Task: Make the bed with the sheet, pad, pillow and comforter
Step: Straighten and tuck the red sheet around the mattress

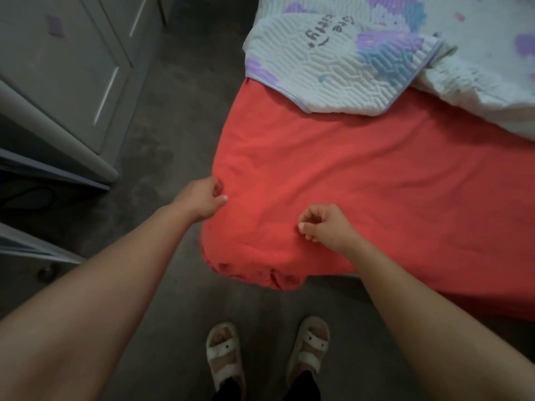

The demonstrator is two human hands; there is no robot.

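The left hand (202, 199) is at the side edge of the red fitted sheet (362, 175), fingers curled in against the cloth and thumb laid forward. It looks to be nipping the fabric, and faint creases run away from it across the top. The right hand (327, 227) sits on the upper face of the sheet just in from the near edge. Its fingers are curled and the thumb is close to the forefinger, but I cannot tell whether any cloth is caught between them.

Both hands flank the near corner of the mattress (260, 273), where the elastic hem is bunched underneath. I judge the aim is to draw the slack toward that corner so the sheet lies taut before anything goes on top.

The sheet lies flat on the bed. One edge runs away from the person toward the top of the view, the other off to the right. Both leave the view, so which one is the long axis I cannot say.

At the far end a quilted pad (327, 65) with purple and blue print lies rumpled, one corner folded over onto the red, most likely pushed back to keep it clear of this work.

The person stands in pale sandals (225, 357) on a dark floor (173, 111), with a grey cabinet (72, 68) to the left
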